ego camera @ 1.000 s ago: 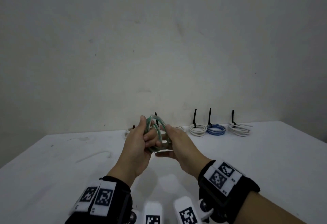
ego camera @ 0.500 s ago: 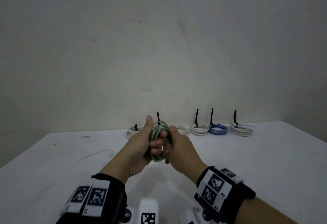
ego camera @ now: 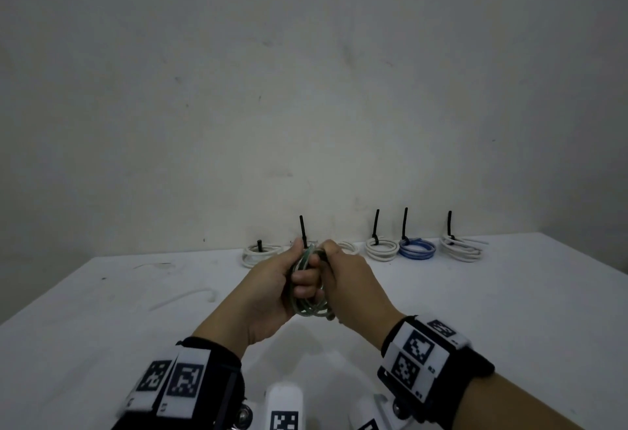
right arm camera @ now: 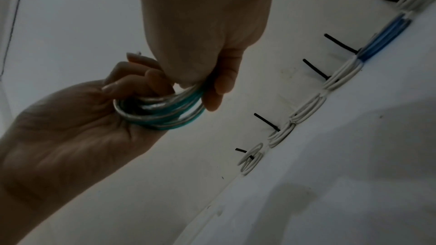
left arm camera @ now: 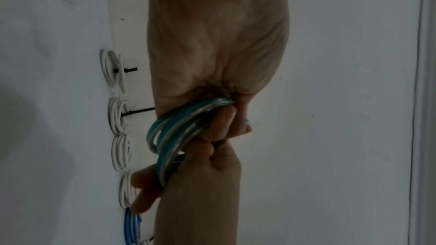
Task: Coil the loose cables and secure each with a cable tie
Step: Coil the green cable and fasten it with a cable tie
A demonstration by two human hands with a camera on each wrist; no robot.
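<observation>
- Head view: at frame centre, above the white table (ego camera: pixel 509 310), our left hand (ego camera: pixel 268 290) and right hand (ego camera: pixel 353 283) meet around the green cable coil (ego camera: pixel 307 307), fingers of both curled tight on it. Whether a tie is on it we cannot tell. Along the table's far edge, right of centre, sit tied coils: white ones (ego camera: pixel 382 248) and a blue coil (ego camera: pixel 417 250), each with a black cable tie (ego camera: pixel 404 224) standing up. A loose white cable (ego camera: pixel 190 297) lies at left, seemingly yet to be coiled.
- Left wrist view: the green coil (left arm camera: pixel 181 133) sits mid-frame, gripped from above by our left hand (left arm camera: pixel 212 53) and from below by the right (left arm camera: pixel 200 183).
- Right wrist view: the coil (right arm camera: pixel 162 111) is left of centre; finished coils (right arm camera: pixel 306 107) run diagonally at right. We judge most of the work done.
</observation>
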